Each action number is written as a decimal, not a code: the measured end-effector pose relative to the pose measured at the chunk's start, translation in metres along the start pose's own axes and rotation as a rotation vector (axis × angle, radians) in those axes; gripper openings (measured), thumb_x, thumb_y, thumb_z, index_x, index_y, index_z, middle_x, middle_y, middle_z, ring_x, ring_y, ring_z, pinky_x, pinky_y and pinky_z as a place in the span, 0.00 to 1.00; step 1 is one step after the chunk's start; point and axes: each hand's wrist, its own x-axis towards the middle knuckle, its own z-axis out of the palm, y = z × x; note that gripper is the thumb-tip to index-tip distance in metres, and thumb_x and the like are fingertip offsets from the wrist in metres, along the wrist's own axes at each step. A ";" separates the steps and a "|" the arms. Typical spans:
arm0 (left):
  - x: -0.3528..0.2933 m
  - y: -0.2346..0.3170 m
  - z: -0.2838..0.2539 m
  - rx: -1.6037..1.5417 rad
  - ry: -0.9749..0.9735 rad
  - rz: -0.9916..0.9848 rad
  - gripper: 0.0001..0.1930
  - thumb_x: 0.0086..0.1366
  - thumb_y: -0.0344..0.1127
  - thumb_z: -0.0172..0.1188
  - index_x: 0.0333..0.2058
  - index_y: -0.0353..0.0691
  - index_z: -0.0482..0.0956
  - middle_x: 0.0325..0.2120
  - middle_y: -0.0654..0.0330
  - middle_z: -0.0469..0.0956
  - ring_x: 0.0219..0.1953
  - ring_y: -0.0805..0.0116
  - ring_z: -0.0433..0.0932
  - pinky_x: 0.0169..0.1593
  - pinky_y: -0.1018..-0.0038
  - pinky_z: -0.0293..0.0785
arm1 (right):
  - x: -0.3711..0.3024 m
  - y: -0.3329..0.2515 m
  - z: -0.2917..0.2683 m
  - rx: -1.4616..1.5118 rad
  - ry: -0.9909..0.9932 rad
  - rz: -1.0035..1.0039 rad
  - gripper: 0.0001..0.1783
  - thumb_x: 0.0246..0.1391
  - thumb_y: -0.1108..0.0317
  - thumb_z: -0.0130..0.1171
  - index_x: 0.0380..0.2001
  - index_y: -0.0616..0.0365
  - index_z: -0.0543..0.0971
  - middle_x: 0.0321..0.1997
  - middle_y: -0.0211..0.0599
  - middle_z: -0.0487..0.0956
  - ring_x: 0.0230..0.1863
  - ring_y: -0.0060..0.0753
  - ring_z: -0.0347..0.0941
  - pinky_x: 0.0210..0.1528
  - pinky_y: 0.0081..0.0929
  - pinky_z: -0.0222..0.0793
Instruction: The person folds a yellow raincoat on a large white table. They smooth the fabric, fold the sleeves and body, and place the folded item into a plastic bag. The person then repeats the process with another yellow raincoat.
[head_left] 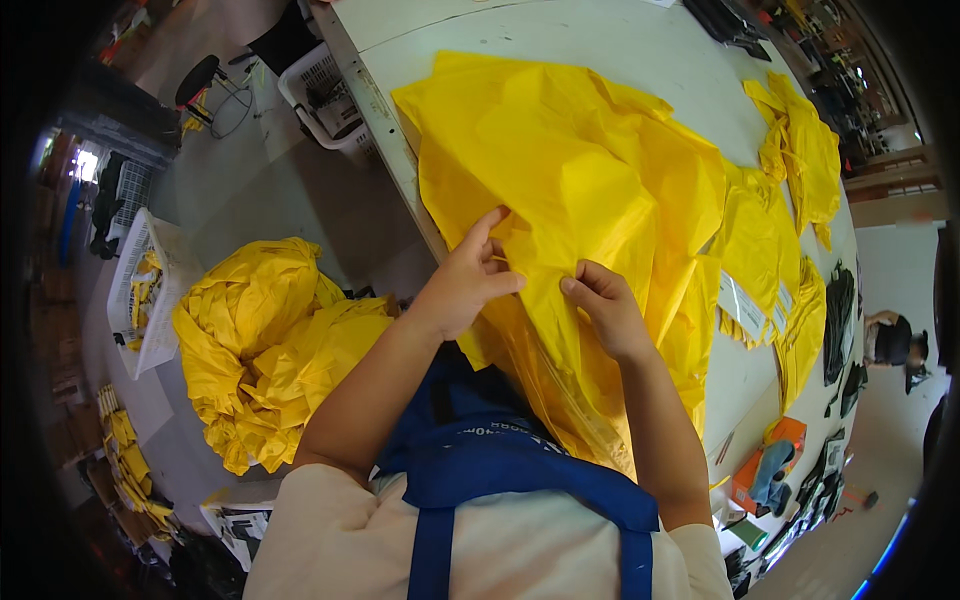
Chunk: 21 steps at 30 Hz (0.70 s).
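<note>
A large, thin, glossy yellow sheet (560, 150), looking like coated fabric or plastic film, lies rumpled over the near end of the white table and hangs down toward my lap. My left hand (462, 285) rests at the sheet's left part, with index finger and thumb spread apart; its other fingers are partly hidden. Close by on the right, my right hand (608, 312) pinches a fold of the sheet between thumb and fingers. Below both hands, the sheet's lower part falls in front of my blue apron (480, 440).
A big heap of yellow material (260, 340) stands left of me. More yellow pieces (805, 150) lie along the table's right side, near an orange box (770, 465). White baskets (325, 95) stand beyond the table edge (375, 110). A stool (198, 82) is farther off; another person (890, 340) is at far right.
</note>
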 end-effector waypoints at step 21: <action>0.035 0.016 -0.013 0.734 -0.223 0.284 0.21 0.60 0.31 0.60 0.48 0.39 0.61 0.31 0.54 0.79 0.30 0.65 0.79 0.36 0.72 0.74 | 0.053 -0.046 -0.014 -0.449 -0.233 -0.036 0.09 0.51 0.70 0.63 0.35 0.62 0.79 0.23 0.38 0.76 0.22 0.25 0.67 0.27 0.24 0.65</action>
